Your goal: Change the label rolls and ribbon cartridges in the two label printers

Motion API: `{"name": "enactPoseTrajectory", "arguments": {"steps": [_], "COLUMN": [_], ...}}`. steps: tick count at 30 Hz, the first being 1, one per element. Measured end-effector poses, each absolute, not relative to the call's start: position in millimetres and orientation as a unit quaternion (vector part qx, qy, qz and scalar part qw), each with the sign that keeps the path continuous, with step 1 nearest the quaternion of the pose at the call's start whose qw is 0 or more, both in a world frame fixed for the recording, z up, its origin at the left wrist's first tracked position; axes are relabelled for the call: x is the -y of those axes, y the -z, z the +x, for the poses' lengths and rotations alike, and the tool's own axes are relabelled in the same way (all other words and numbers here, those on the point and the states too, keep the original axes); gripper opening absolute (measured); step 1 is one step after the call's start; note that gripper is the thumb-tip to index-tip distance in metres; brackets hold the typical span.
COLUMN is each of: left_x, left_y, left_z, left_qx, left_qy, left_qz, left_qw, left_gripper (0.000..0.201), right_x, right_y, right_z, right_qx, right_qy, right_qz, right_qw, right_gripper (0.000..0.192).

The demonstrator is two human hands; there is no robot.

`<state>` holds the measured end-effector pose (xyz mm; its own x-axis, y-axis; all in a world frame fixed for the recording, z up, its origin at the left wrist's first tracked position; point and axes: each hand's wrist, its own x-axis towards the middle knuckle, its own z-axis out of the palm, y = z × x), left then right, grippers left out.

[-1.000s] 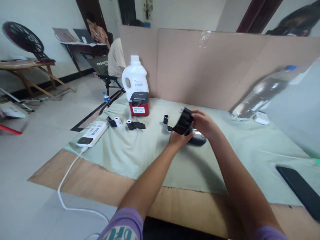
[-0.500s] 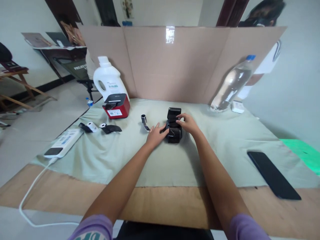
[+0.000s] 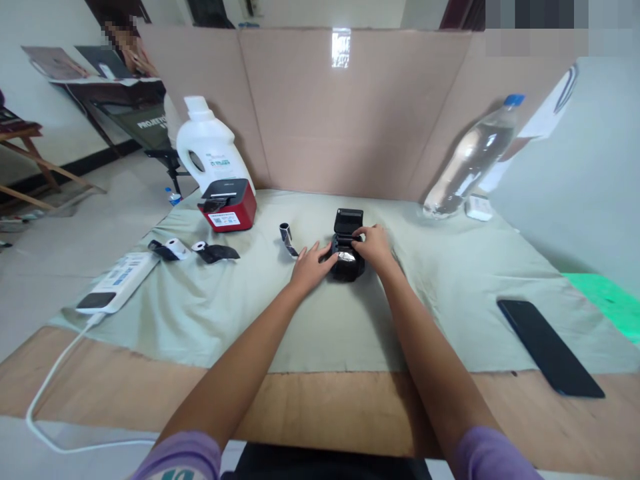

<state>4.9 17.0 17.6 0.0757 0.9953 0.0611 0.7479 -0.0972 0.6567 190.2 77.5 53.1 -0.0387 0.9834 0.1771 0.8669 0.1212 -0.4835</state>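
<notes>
1. The small black printer (image 3: pixel 347 248) now sits on the green cloth (image 3: pixel 250 307) of the counter, centre of the frame; a second ago it was lifted and tilted in the air between both hands.
2. Its lid stands open and upright toward the cardboard screen (image 3: pixel 350 120), so the roll bay is exposed rather than turned away as before.
3. The left hand (image 3: pixel 311 265) lies flat with fingers spread against the printer's left side, steadying it.
4. The right hand (image 3: pixel 373 244) curls over the top right edge, fingertips pressing into the open bay; I cannot tell whether they pinch anything.
5. Just left of centre, a small black roll (image 3: pixel 287 235) stays where it stood.
6. My reading: handling has given way to work inside the seated printer.
</notes>
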Motion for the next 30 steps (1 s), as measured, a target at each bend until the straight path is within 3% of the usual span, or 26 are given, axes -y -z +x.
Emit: {"name": "enactPoseTrajectory", "arguments": {"steps": [8, 14, 19, 24, 30], "left_x": [-16.4, -14.9, -13.3, -8.9, -6.3], "left_y": [-18.5, -16.6, -14.2, -15.6, -14.9], "left_z": [6.1, 6.8, 5.5, 6.0, 4.7], "left_qx": [-0.622, -0.618, -0.557, -0.442, -0.393], "left_qy": [-0.260, -0.269, -0.334, -0.390, -0.447], "left_qz": [0.702, 0.708, 0.738, 0.801, 0.801], "left_qw": [0.229, 0.210, 0.181, 0.101, 0.064], "left_gripper": [0.060, 0.059, 0.068, 0.034, 0.025], "right_x": [-84.5, -99.8, -102.8, -99.0, -93.0], "right_y": [-41.3, -28.3, -32.3, -43.3, -55.4], "right_z": [190.9, 198.3, 204.7, 208.2, 217.5], "right_qx": [0.659, 0.612, 0.629, 0.658, 0.700], "right_qy": [-0.179, -0.316, -0.338, -0.302, -0.279], "right_qz": [-0.662, -0.538, -0.500, -0.503, -0.518], "right_qw": [0.308, 0.486, 0.490, 0.472, 0.405], "right_gripper": [0.033, 0.070, 0.064, 0.040, 0.037]}}
